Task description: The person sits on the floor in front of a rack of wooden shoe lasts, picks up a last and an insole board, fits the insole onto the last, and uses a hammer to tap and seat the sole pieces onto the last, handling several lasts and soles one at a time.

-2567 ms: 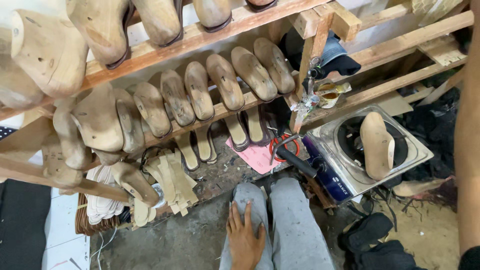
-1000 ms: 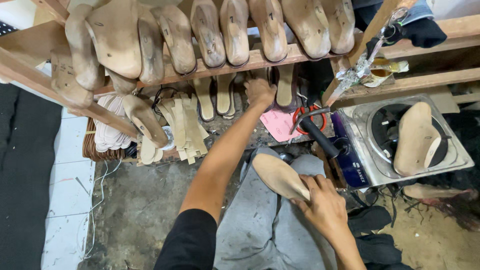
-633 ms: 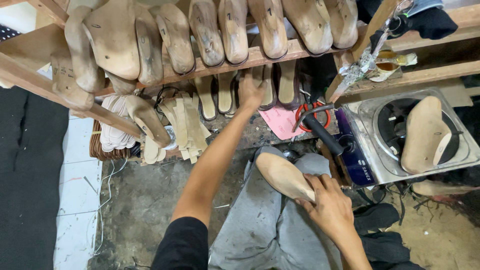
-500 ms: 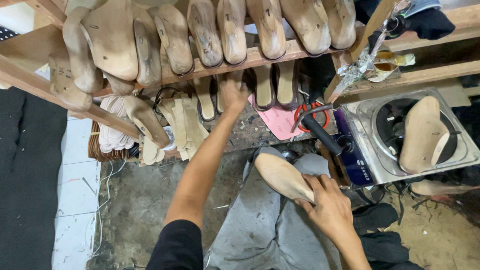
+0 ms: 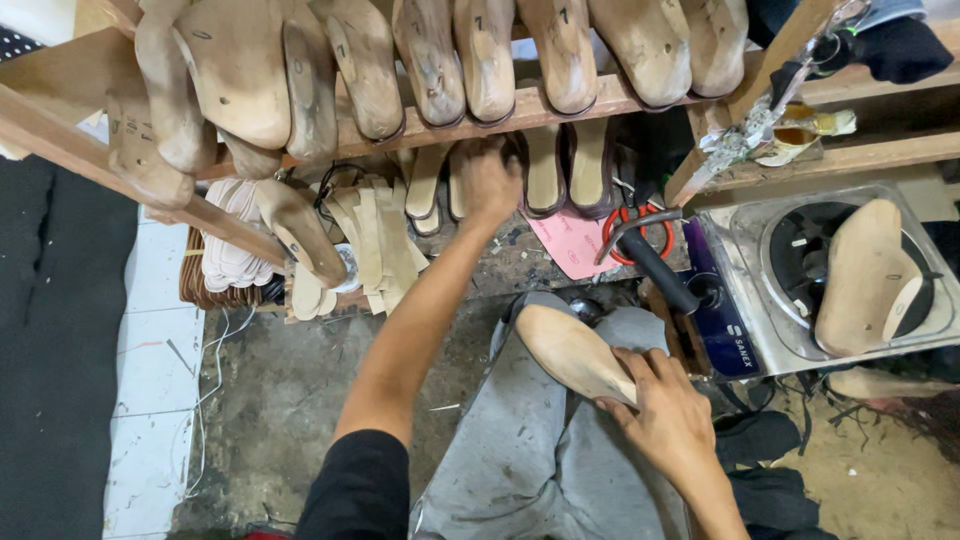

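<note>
Right hand [image 5: 668, 415] rests on the heel end of a pale wooden shoe last [image 5: 572, 352], fingers curled over it, pressing it onto the grey-trousered lap [image 5: 520, 440]. The last lies tilted, toe pointing up-left. Left hand [image 5: 487, 180], arm fully stretched, reaches under the lower wooden rack shelf [image 5: 520, 112] to the tan flat insoles [image 5: 545, 170] standing behind it; fingers closed around something there, but I cannot tell what. A pink sheet [image 5: 572, 243] lies just beside.
</note>
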`<action>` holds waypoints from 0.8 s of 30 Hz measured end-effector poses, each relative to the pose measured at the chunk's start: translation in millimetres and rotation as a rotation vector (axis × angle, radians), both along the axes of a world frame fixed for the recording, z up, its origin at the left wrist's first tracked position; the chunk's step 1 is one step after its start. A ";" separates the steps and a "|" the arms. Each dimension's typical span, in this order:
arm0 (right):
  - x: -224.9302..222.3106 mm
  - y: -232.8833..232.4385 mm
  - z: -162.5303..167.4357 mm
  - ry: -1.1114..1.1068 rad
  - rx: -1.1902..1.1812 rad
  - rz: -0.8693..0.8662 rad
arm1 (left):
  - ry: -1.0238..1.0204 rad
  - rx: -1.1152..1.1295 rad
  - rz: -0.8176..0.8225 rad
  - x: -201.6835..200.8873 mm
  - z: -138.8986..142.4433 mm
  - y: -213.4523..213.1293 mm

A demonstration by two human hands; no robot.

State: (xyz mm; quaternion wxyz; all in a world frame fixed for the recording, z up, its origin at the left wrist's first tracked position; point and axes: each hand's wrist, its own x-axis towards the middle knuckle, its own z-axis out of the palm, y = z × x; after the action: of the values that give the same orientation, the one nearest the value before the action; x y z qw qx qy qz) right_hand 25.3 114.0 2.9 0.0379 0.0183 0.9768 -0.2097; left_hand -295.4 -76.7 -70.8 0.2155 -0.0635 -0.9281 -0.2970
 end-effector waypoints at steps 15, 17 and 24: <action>6.4 6.4 4.2 0.033 -0.044 -0.026 | -0.092 0.342 -0.001 -10.4 -27.9 24.9; 7.1 7.3 2.3 0.020 -0.023 -0.032 | -0.199 0.900 -0.162 20.7 -26.9 7.3; 22.1 7.7 -17.3 0.141 -0.094 -0.042 | -0.504 1.738 -0.720 219.0 17.4 -51.3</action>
State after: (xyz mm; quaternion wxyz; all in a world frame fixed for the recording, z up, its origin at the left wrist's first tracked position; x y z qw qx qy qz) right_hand 47.3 121.7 -14.3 -0.0345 0.0224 0.9656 -0.2567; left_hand -76.4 -128.0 -53.4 -0.1214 -0.0966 -0.3291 -0.9315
